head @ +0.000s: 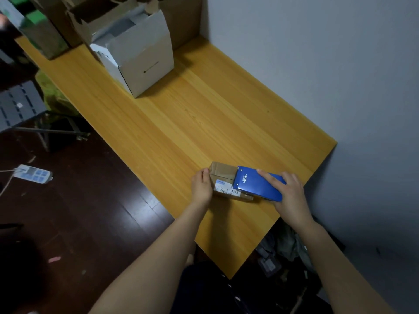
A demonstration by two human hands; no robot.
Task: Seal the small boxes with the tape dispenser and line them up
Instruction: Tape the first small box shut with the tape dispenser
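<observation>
Lying on the dark floor well to the left of both hands is a white power strip (34, 174). Far beyond the hands, at the back of the wooden table (181, 123), stand open brown cartons (90, 17). Just right of them is an open white box (140, 57), still well apart from the grip.

The left hand (201, 186) holds the left end of the small box (223, 175), with its fingers curled against the side and its thumb at the top edge. The small box lies flat near the table's front corner, between the two hands, with a printed label (227, 189) on its near half. A blue tape dispenser (258, 184) rests on the right part of the box top, its front edge pointing toward the left hand.

The right hand (288, 191) grips the tape dispenser from behind and above, with one finger stretched along its top. A grey wall (340, 64) lies to the right of that hand.
</observation>
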